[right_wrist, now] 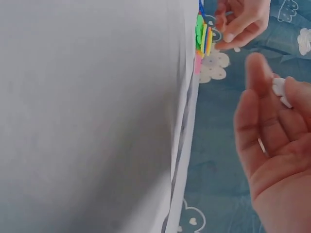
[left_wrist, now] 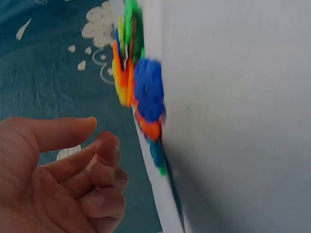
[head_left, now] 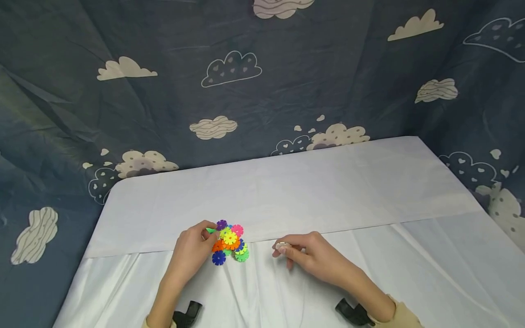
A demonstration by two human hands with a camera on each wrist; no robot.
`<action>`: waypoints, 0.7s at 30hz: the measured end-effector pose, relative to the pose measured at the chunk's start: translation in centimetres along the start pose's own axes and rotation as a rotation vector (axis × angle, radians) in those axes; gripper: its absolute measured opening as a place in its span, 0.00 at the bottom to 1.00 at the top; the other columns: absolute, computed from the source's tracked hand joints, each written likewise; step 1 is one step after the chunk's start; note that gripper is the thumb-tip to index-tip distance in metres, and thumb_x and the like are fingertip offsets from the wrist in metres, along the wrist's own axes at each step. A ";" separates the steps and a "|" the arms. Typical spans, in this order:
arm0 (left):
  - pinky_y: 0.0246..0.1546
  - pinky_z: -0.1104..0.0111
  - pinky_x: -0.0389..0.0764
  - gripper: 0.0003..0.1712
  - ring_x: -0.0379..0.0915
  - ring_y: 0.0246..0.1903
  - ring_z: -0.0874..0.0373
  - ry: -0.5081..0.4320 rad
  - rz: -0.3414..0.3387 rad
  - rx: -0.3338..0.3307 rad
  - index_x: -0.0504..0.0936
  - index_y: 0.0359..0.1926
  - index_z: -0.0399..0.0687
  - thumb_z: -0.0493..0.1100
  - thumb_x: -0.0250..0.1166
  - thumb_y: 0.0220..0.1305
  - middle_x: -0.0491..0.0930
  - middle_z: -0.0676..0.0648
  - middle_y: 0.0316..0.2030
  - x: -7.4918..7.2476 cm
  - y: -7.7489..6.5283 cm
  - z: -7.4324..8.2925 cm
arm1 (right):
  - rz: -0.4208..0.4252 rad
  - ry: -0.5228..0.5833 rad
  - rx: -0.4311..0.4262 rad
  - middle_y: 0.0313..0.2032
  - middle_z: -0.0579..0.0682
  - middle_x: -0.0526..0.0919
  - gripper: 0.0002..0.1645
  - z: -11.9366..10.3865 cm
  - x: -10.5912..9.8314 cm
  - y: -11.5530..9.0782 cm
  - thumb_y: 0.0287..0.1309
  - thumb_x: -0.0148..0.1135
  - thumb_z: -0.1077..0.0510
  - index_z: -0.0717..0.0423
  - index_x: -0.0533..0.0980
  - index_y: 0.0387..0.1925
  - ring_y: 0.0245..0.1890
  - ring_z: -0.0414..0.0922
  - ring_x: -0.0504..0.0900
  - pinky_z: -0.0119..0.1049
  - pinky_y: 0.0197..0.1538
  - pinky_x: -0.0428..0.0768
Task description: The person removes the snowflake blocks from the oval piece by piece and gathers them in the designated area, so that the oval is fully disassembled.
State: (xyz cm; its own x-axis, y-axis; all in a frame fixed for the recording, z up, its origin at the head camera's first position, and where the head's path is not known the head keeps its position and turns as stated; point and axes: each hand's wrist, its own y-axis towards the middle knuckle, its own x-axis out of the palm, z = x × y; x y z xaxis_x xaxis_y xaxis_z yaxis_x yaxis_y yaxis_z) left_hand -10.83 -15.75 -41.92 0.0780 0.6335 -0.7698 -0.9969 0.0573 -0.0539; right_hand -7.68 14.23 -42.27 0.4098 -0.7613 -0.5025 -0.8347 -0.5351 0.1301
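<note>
A small heap of colourful notched plastic discs, shaped like flowers, lies on the white cloth left of centre in the head view. On top sits a yellow disc (head_left: 230, 237), with a purple disc (head_left: 221, 224) at the back, a pink disc (head_left: 237, 230) beside it and a dark blue disc (head_left: 219, 258) in front. My left hand (head_left: 190, 250) is at the heap's left side, fingers loosely bent; the left wrist view shows nothing between thumb and fingers. To the right of the heap, my right hand (head_left: 320, 257) pinches a white disc (right_wrist: 281, 91) between thumb and fingers, partly covered by them.
White cloth (head_left: 287, 191) covers the table, with a crease across it and folds towards the front. Behind and at the sides hangs a dark blue curtain (head_left: 164, 105) with cloud prints. Black straps (head_left: 355, 313) are on both wrists.
</note>
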 end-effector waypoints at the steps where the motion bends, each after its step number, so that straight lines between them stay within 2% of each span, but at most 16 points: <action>1: 0.18 0.68 0.64 0.10 0.63 0.16 0.57 0.006 0.006 -0.010 0.84 0.46 0.44 0.42 0.65 0.65 0.73 0.51 0.22 -0.2 0.0 -0.1 | 0.009 0.030 0.010 0.23 0.39 0.84 0.12 -0.2 0.0 0.0 0.70 0.56 0.48 0.42 0.83 0.45 0.33 0.38 0.81 0.33 0.42 0.76; 6: 0.19 0.67 0.66 0.11 0.65 0.18 0.56 0.002 -0.002 -0.023 0.84 0.46 0.46 0.44 0.64 0.66 0.73 0.51 0.25 -0.8 0.0 -0.3 | 0.059 0.206 0.078 0.40 0.44 0.86 0.10 -1.6 -0.5 0.1 0.70 0.57 0.49 0.41 0.83 0.46 0.39 0.46 0.84 0.37 0.45 0.79; 9: 0.19 0.67 0.66 0.12 0.65 0.19 0.56 -0.007 -0.011 -0.016 0.83 0.49 0.46 0.44 0.64 0.66 0.73 0.51 0.25 -0.7 0.1 -0.2 | 0.108 0.240 0.094 0.47 0.44 0.82 0.11 -2.2 -0.9 0.3 0.72 0.54 0.51 0.40 0.82 0.48 0.44 0.51 0.80 0.40 0.47 0.79; 14: 0.19 0.67 0.67 0.13 0.65 0.19 0.55 -0.010 -0.023 -0.028 0.83 0.50 0.47 0.44 0.63 0.67 0.73 0.50 0.25 -0.6 0.1 0.0 | 0.136 0.123 0.108 0.43 0.42 0.80 0.12 -1.9 -1.0 1.4 0.72 0.55 0.53 0.37 0.81 0.50 0.40 0.46 0.76 0.37 0.45 0.77; 17: 0.19 0.66 0.67 0.13 0.66 0.20 0.55 -0.009 -0.029 -0.034 0.83 0.50 0.47 0.44 0.63 0.67 0.73 0.50 0.25 -0.5 0.2 -0.1 | 0.105 0.045 0.111 0.39 0.40 0.82 0.13 -1.5 -0.8 2.9 0.66 0.63 0.57 0.40 0.82 0.50 0.37 0.40 0.78 0.35 0.43 0.79; 21: 0.20 0.66 0.68 0.12 0.66 0.20 0.56 -0.002 -0.044 -0.024 0.83 0.50 0.48 0.44 0.63 0.67 0.74 0.51 0.25 -0.6 0.3 -0.2 | 0.043 -0.003 0.105 0.33 0.39 0.82 0.13 -1.5 -0.5 5.4 0.57 0.70 0.62 0.46 0.81 0.44 0.33 0.38 0.80 0.34 0.38 0.81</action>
State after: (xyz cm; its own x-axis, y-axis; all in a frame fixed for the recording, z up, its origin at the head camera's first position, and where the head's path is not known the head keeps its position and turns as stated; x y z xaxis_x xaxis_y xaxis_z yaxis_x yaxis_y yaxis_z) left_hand -11.15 -16.30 -41.60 0.1215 0.6323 -0.7651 -0.9925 0.0664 -0.1027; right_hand -11.81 11.17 -40.08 0.3717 -0.7814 -0.5012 -0.8855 -0.4606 0.0613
